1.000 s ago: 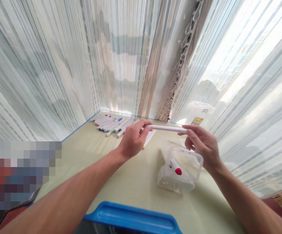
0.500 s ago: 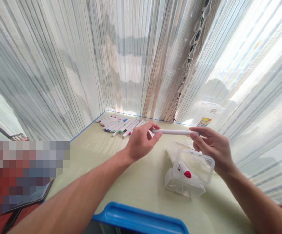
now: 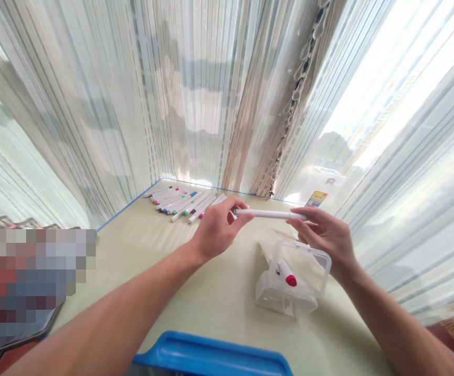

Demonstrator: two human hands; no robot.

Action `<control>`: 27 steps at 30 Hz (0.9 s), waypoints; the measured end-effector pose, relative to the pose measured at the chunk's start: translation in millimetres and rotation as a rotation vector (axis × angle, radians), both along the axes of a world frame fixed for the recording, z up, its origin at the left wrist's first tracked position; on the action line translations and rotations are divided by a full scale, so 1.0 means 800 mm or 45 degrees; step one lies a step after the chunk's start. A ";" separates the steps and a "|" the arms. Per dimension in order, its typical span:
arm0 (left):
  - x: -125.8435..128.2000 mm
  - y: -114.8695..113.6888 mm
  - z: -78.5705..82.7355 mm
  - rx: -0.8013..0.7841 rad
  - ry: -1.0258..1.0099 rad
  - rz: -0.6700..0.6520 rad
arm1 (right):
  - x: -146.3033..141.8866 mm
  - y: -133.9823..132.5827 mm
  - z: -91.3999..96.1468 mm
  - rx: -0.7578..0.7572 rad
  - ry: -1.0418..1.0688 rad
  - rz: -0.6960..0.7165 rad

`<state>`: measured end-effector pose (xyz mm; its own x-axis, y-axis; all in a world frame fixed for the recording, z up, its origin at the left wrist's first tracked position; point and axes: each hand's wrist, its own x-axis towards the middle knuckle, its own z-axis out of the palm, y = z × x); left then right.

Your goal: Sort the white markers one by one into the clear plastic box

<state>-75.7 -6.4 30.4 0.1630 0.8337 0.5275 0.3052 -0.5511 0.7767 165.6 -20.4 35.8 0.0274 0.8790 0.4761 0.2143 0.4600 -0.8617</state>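
A white marker pen with teal ends lies level in the air between my two hands. My left hand pinches its left end with thumb and fingers. At the other end, my right hand grips the pen near its teal tip. Below my right hand, a clear plastic case stands on the table with its lid up. A white marker with a red end lies inside it. Behind my left hand, several white markers with coloured ends are spread out in a loose row.
The pale green table has a blue edge. A blue-rimmed container is at the near edge. Another clear plastic box with a yellow label stands at the back right, against sheer striped curtains. A pixelated patch covers the lower left.
The whole scene has shifted slightly left in view as the camera turned. Both hands keep hold of the marker pen, which stays nearly level.
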 end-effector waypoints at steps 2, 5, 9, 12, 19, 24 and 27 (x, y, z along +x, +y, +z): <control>0.000 0.002 -0.001 -0.009 -0.021 0.001 | -0.001 0.000 0.000 -0.015 0.021 0.020; 0.000 0.003 -0.003 -0.030 -0.050 -0.007 | -0.002 0.001 0.000 -0.015 0.037 0.039; 0.000 0.004 -0.005 -0.112 -0.110 -0.058 | -0.001 0.001 0.002 0.005 0.040 0.043; 0.000 0.005 -0.007 -0.153 -0.200 -0.115 | 0.000 0.001 0.002 0.003 0.049 0.041; 0.001 0.008 -0.009 -0.204 -0.319 -0.153 | 0.002 0.001 0.000 -0.019 0.093 0.034; 0.001 0.007 -0.009 -0.212 -0.344 -0.156 | 0.001 0.000 0.002 0.010 0.062 0.009; 0.001 0.008 -0.009 -0.200 -0.341 -0.152 | 0.001 0.000 0.003 0.029 0.042 -0.005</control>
